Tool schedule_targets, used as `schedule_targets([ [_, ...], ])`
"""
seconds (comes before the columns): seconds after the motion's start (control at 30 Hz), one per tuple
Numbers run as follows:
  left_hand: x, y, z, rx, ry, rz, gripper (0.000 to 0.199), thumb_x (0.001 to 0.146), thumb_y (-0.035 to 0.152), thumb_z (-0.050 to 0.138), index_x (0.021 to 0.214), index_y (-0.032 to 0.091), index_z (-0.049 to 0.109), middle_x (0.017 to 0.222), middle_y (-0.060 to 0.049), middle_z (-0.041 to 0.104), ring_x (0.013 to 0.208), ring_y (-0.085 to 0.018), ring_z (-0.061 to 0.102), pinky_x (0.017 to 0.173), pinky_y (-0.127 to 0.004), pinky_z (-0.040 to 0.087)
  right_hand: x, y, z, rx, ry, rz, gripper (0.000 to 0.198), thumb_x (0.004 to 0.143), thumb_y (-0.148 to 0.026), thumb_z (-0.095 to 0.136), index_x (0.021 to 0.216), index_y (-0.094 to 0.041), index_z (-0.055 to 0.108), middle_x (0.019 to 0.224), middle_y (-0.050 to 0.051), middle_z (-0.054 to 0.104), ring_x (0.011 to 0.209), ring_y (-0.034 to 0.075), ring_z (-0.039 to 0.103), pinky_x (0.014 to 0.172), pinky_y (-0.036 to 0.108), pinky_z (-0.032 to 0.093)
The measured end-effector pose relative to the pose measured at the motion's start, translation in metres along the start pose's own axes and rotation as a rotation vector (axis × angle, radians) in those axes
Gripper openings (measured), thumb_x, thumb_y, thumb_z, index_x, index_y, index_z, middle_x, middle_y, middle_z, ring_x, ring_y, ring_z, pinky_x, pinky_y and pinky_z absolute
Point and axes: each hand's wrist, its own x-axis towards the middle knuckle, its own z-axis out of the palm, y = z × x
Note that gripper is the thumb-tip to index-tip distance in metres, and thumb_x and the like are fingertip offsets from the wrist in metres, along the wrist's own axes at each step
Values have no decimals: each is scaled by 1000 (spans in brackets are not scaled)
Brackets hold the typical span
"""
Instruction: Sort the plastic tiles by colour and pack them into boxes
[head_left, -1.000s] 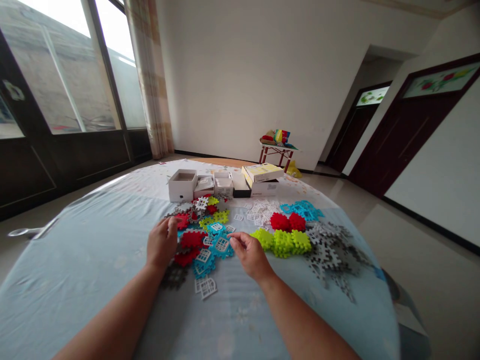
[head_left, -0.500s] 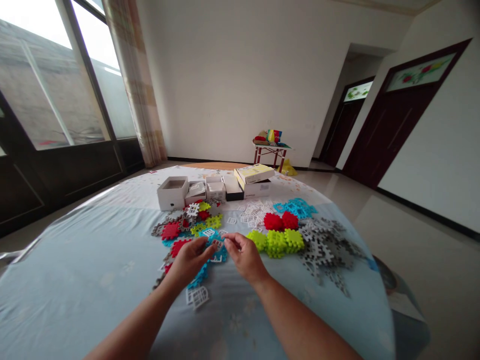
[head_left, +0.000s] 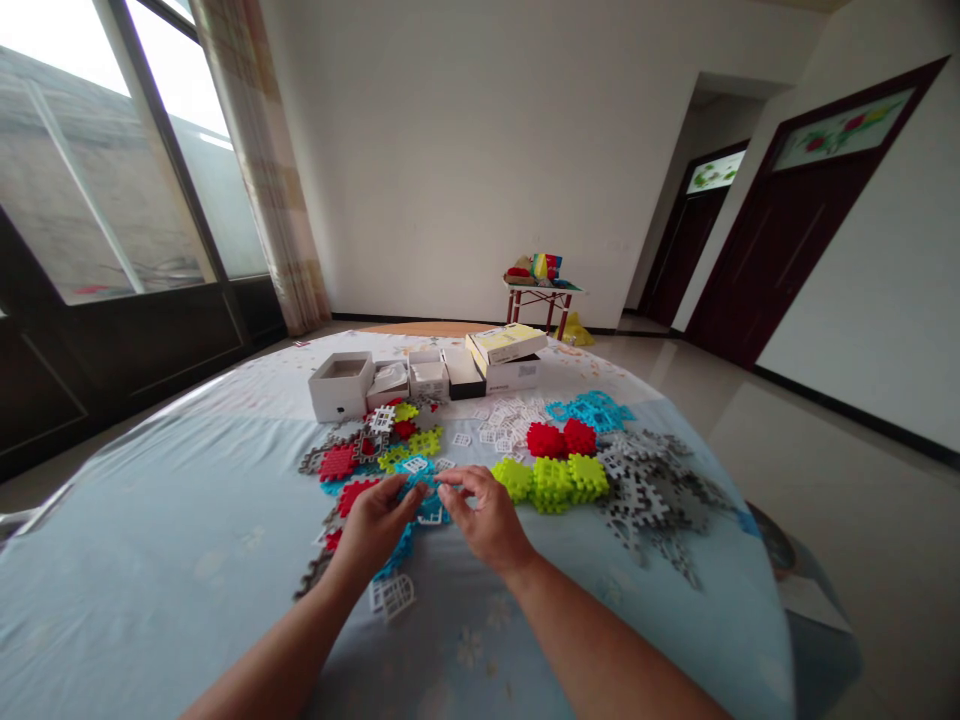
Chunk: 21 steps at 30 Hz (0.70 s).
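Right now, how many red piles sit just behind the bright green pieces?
2: the left red pile and the right red pile, side by side behind the green pieces. Lower pieces may be hidden.

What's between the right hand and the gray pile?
Lime-green interlocking pieces, stacked in a row, lie between the right hand and the gray pile; the head view shows it.
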Motion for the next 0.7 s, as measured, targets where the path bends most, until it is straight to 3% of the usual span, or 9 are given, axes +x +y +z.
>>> schedule_targets([
  [0.37, 2, -4, 3, -208, 29, 27, 30, 66, 34, 68, 90, 16, 65, 80, -3, 69, 75, -16, 60, 71, -26, 47, -1, -1, 2, 27, 19, -12, 19, 86, -24, 49, 97, -20, 64, 98, 7, 61, 94, 16, 57, 74, 25, 49],
  [0.57, -3, 10, 4, -476, -107, -150, 36, 66, 33, 71, 97, 16, 64, 89, -5, 70, 85, -18, 61, 79, -27, 46, 0, -3, -1, -20, 29, 48, 21, 86, -26, 47, 96, -18, 63, 89, 6, 62, 81, 14, 59, 67, 23, 49],
  [0.7, -6, 20, 5, -693, -111, -271, 30, 74, 38, 63, 94, 16, 66, 86, -5, 70, 77, -17, 62, 68, -25, 48, 0, -5, -4, -6, -5, 64, 21, 86, -25, 47, 96, -17, 63, 88, 6, 63, 80, 14, 60, 67, 22, 49],
])
